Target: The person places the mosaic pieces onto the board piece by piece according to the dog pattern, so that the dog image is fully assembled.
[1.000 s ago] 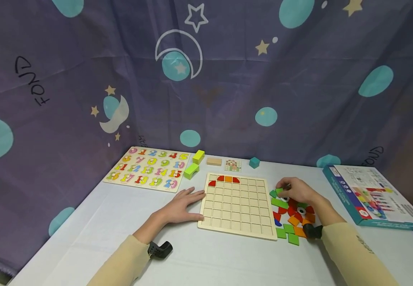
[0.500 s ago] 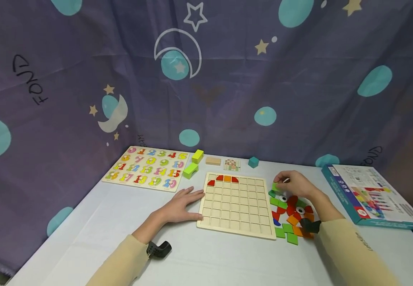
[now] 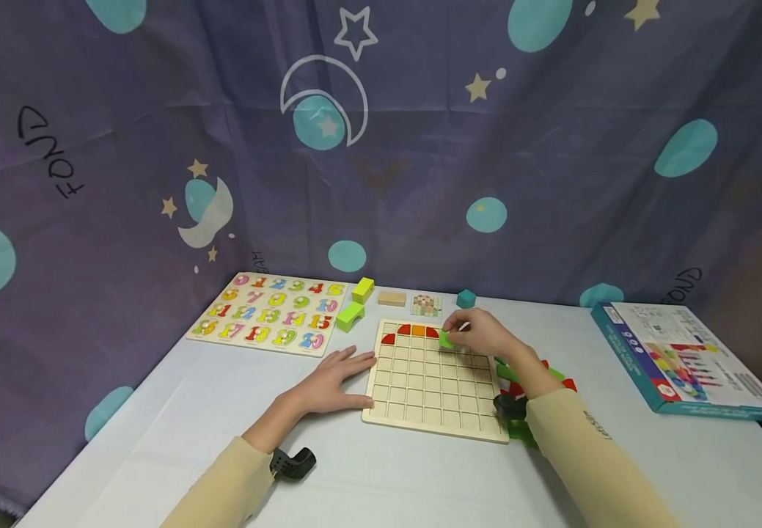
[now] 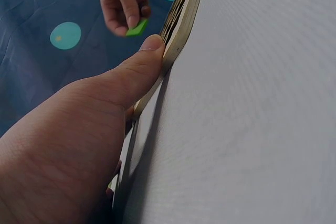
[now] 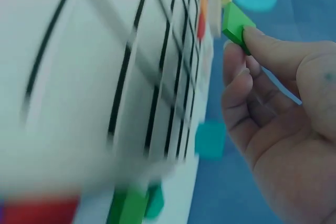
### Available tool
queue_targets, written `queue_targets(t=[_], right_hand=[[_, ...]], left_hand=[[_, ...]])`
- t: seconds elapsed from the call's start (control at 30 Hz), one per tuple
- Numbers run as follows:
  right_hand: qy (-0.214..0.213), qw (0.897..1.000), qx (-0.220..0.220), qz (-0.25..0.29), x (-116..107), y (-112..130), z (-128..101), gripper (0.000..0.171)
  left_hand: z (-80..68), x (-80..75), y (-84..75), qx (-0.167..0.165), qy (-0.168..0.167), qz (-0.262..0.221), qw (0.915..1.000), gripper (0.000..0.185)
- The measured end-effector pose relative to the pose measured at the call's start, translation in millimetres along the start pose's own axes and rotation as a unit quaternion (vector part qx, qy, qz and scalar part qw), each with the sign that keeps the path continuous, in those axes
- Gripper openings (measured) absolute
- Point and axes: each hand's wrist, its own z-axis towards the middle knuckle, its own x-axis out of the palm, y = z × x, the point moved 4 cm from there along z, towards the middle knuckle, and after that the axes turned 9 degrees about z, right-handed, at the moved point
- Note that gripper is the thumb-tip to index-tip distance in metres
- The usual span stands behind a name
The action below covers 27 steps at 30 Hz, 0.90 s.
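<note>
My right hand (image 3: 482, 334) pinches a flat light-green tile (image 3: 445, 339) between thumb and fingers over the upper part of a wooden grid board (image 3: 432, 389). The right wrist view shows the green tile (image 5: 238, 26) held above the board's surface. Along the board's top row lie an orange square (image 3: 419, 331) and two red curved pieces, one at each side of it. Another red curved piece (image 3: 389, 339) lies one row down at the left. My left hand (image 3: 332, 381) rests at the board's left edge with fingers spread, its thumb (image 4: 142, 66) against the rim.
Several loose coloured pieces (image 3: 507, 372) lie right of the board, partly hidden by my right arm. A number puzzle (image 3: 265, 312) stands back left beside green blocks (image 3: 350, 316). Behind the board are a wooden block (image 3: 392, 298), a pattern card (image 3: 427, 305) and a teal block (image 3: 466, 298). A box (image 3: 691, 359) lies far right.
My right hand has picked up the green tile from the loose pieces and carried it left over the board. My left hand has stayed at the board's edge.
</note>
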Motion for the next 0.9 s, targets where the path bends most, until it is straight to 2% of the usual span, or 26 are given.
queue_targets(t=[0.23,0.53,0.9], right_hand=[[0.015,1.0,-0.025,0.008,32.7,20.8,20.8,0.007],[0.024,0.999,-0.046,0.007,61.1,34.5,39.1,0.006],[0.043,0.998,-0.034,-0.018,85.5,39.6,53.1,0.005]], left_hand=[[-0.4,0.0,0.4,0.0,-0.002,-0.002,1.0,0.08],[-0.9,0.2,1.4,0.003,-0.001,-0.006,1.0,0.08],[-0.3,1.5,2.1,0.0,-0.001,-0.003,1.0,0.08]])
